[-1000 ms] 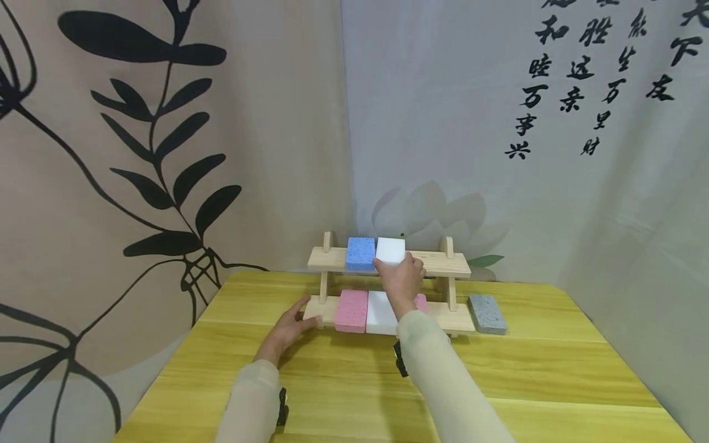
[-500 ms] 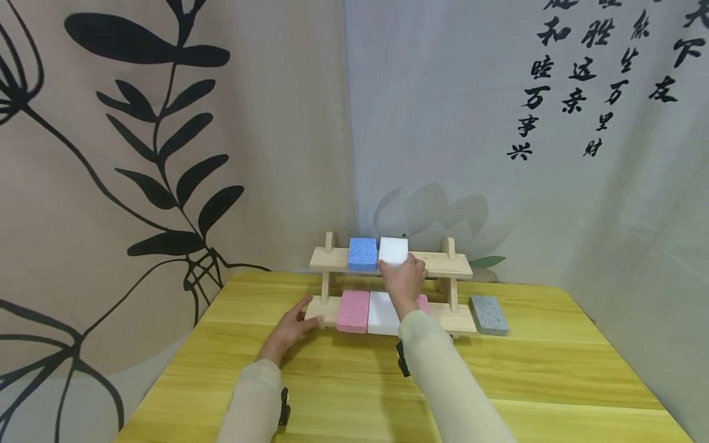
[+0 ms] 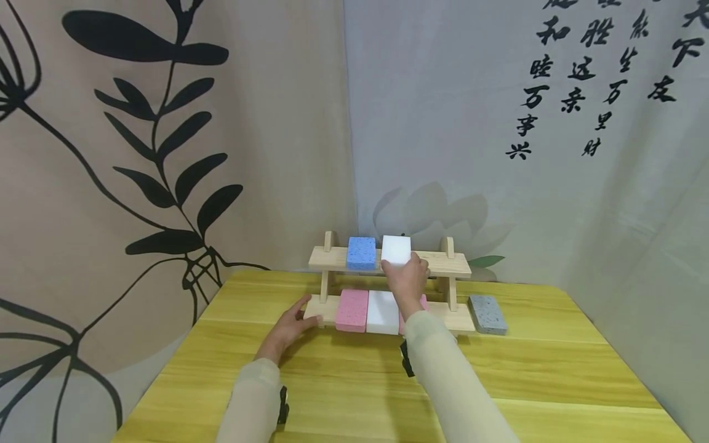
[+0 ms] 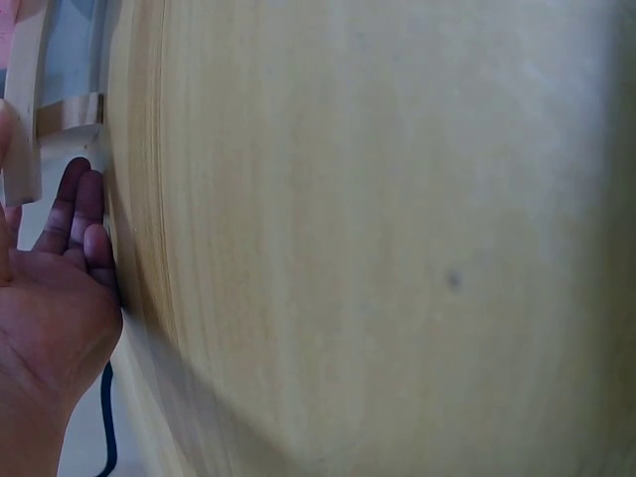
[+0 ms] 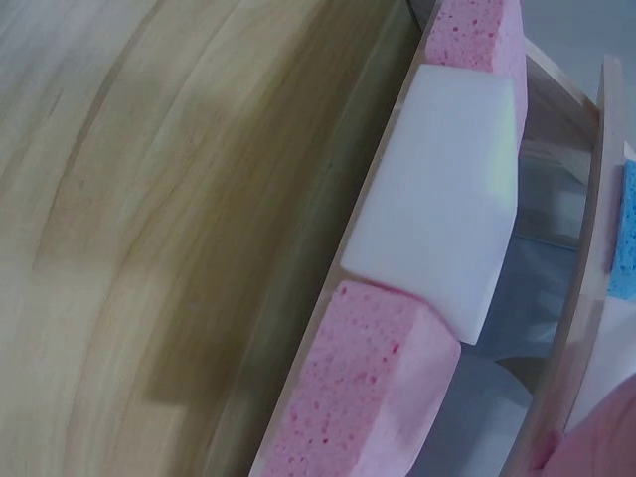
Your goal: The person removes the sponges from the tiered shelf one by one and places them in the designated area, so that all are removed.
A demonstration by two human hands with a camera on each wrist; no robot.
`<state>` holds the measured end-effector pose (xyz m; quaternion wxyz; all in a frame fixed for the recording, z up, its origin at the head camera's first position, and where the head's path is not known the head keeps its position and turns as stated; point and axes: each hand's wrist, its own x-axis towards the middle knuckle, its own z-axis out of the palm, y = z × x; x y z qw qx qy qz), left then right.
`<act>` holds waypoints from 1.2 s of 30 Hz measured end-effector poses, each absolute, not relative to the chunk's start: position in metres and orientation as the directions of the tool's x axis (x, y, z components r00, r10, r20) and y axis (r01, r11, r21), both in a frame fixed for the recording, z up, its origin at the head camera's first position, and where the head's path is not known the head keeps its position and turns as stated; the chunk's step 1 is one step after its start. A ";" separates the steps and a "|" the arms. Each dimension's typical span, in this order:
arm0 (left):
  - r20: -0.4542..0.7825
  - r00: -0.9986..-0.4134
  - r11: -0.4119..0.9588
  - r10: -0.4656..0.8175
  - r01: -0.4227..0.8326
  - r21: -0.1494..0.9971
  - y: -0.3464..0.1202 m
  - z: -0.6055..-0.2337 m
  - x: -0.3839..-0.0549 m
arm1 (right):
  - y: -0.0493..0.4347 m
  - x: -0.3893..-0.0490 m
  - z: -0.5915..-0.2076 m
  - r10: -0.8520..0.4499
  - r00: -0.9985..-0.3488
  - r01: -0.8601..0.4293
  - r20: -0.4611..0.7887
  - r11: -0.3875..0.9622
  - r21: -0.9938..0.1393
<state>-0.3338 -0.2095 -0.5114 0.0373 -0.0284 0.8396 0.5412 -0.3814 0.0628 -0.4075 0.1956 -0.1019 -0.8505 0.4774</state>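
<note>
A two-tier wooden rack [image 3: 448, 263] stands at the back of the table. My right hand [image 3: 408, 284] pinches a white sponge [image 3: 396, 248] on its upper board, just right of a blue sponge [image 3: 361, 253] with a narrow gap between them. Whether the white sponge touches the board is hidden. On the lower board a white sponge [image 5: 437, 189] sits between two pink sponges [image 5: 348, 388], one partly behind my right arm in the head view. My left hand [image 3: 289, 328] holds the left end of the lower board, its outer fingers [image 4: 89, 199] extended past it.
A grey sponge [image 3: 487, 314] lies on the wooden table [image 3: 343, 381], right of the rack. Printed cloth [image 3: 277, 123] hangs behind and beside the table. A dark cord [image 4: 106, 422] shows beyond the table edge in the left wrist view.
My right hand has shifted the upper white sponge slightly to the right, opening a gap from the blue one. My left hand has stayed on the rack.
</note>
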 end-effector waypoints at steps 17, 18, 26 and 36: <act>-0.099 -0.995 0.435 0.024 -0.079 0.897 -0.207 -0.505 -0.335 | 0.092 -0.380 -0.398 0.352 -0.892 -0.073 0.286 0.511 -0.856; -0.102 -0.995 0.430 0.020 -0.084 0.899 -0.208 -0.505 -0.335 | 0.095 -0.379 -0.396 0.349 -0.891 -0.078 0.289 0.510 -0.856; -0.099 -0.995 0.431 0.008 -0.086 0.898 -0.208 -0.508 -0.336 | 0.117 -0.370 -0.392 0.314 -0.909 -0.096 0.275 0.485 -0.869; -0.085 -0.995 0.414 0.052 -0.056 0.909 -0.209 -0.509 -0.333 | 0.155 -0.361 -0.389 0.255 -0.904 -0.200 0.343 0.458 -0.866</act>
